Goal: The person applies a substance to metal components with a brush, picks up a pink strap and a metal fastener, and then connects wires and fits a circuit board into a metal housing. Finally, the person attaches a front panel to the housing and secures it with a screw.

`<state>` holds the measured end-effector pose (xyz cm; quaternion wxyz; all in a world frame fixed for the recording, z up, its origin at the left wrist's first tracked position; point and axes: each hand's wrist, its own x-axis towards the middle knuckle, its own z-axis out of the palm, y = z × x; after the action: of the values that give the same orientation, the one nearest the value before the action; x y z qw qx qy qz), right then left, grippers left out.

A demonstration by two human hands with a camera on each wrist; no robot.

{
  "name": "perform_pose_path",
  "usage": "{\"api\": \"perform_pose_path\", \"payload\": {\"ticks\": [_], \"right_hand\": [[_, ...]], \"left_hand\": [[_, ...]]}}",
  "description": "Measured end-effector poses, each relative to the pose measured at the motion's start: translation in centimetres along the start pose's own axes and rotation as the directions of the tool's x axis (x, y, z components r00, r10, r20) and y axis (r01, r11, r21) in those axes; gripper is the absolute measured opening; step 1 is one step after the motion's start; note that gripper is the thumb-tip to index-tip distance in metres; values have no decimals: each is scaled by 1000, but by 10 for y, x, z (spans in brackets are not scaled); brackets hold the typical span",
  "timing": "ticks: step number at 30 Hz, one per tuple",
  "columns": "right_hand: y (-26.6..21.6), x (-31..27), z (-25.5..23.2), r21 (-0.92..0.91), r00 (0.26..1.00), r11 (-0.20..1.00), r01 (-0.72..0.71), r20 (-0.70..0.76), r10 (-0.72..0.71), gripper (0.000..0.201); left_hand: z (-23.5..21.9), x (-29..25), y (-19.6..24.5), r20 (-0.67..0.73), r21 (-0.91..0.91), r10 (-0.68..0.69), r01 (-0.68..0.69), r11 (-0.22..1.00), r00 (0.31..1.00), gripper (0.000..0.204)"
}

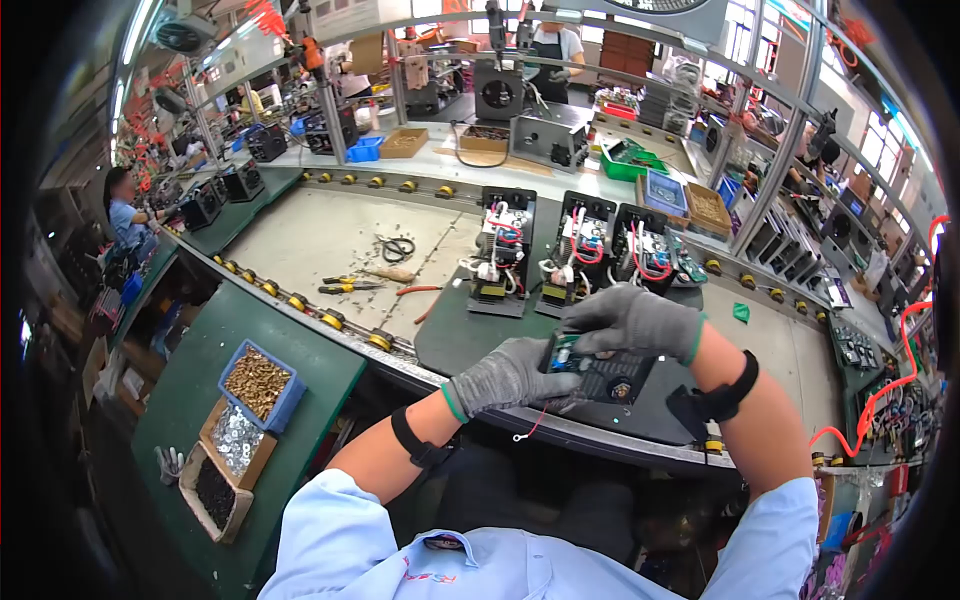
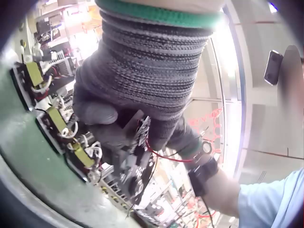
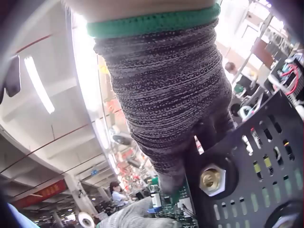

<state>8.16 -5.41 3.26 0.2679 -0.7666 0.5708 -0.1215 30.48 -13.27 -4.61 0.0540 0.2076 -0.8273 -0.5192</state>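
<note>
Both hands wear grey knit gloves with green cuffs. Between them, over the front edge of the bench, is a black slotted panel point(image 1: 612, 378) with brass terminal nuts point(image 3: 212, 180). A green circuit board point(image 3: 176, 209) with small connectors stands at the panel's left end. My left hand point(image 1: 515, 376) grips the board from the left, its thumb along the near side. From above, my right hand point(image 1: 642, 322) holds the panel's upper edge, one finger down against the board. Glove and panel partly hide its fingertips. A thin red wire point(image 2: 168, 157) with a ring terminal hangs below.
Three black units with wiring point(image 1: 500, 250) stand in a row behind my hands. Yellow-handled pliers point(image 1: 348, 285) and a black cable coil point(image 1: 394, 248) lie on the bench. At left are a blue bin of brass parts point(image 1: 292, 397) and two boxes of small parts.
</note>
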Motion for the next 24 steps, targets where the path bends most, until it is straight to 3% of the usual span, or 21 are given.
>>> {"api": "perform_pose_path", "payload": {"ticks": [1,2,3,4,5,7,9,11,12,13,15,16,17,18,19,20,21,22,23,24], "right_hand": [[-18,14,1,-42,998,999,21,63,-19,44],[-17,32,12,-119,994,987,108,12,-108,42],[-15,47,22,-197,980,963,183,-39,-195,40],[-30,53,23,-380,969,903,199,-62,-239,40],[-33,58,27,-480,930,852,211,-171,-327,39],[-23,66,32,-445,834,871,210,-384,-397,37],[-3,48,27,-440,689,869,227,-557,-463,27],[30,13,12,-396,586,912,110,-715,-381,21],[53,-5,5,-284,506,958,42,-821,-266,19],[82,-25,-4,-166,411,986,-11,-900,-147,16],[192,-50,-19,146,194,985,-96,-968,162,16],[230,-62,-26,145,188,984,-108,-968,163,16],[264,-74,-33,242,185,943,-228,-940,286,18],[290,-80,-43,330,166,880,-343,-900,403,20],[307,-78,-54,328,163,877,-352,-901,403,20],[321,-71,-64,240,268,878,-414,-890,370,23],[332,-60,-72,147,375,876,-460,-862,342,25],[340,-47,-86,134,485,903,-409,-806,339,30],[348,-31,-99,138,496,904,-405,-797,344,30],[356,-16,-111,140,536,929,-341,-783,315,31]], "left_hand": [[-4,-9,-5,69,6,-132,132,991,989,55],[2,-16,-29,-22,-219,23,-28,975,999,45],[4,-26,-41,-16,-207,17,-20,978,1000,45],[4,-33,-48,-152,-335,-6,-46,941,988,38],[3,-38,-54,-275,-450,-40,-92,889,961,32],[-5,-49,-65,-398,-514,-101,-130,848,912,25],[-18,-51,-106,-296,-655,-348,76,751,889,26],[-19,-49,-122,-332,-737,-406,35,675,852,29],[-19,-51,-117,-334,-723,-397,37,689,855,30],[-15,-49,-113,-409,-684,-408,23,730,816,33],[-15,-51,-115,-401,-605,-466,154,781,789,31],[-13,-49,-121,-387,-698,-503,111,708,772,29],[-12,-46,-129,-366,-779,-539,67,624,758,26],[-16,-51,-144,-350,-649,-473,155,745,809,24],[-23,-57,-166,-321,-493,-412,221,842,853,23],[-26,-66,-197,-396,-131,-253,218,967,883,23],[-27,-66,-216,-406,250,-81,196,948,910,25],[-27,-58,-190,-367,562,252,-2,827,895,27],[-30,-64,-210,-359,629,260,26,777,896,27],[-28,-66,-215,-465,209,-88,206,956,881,27]]}}
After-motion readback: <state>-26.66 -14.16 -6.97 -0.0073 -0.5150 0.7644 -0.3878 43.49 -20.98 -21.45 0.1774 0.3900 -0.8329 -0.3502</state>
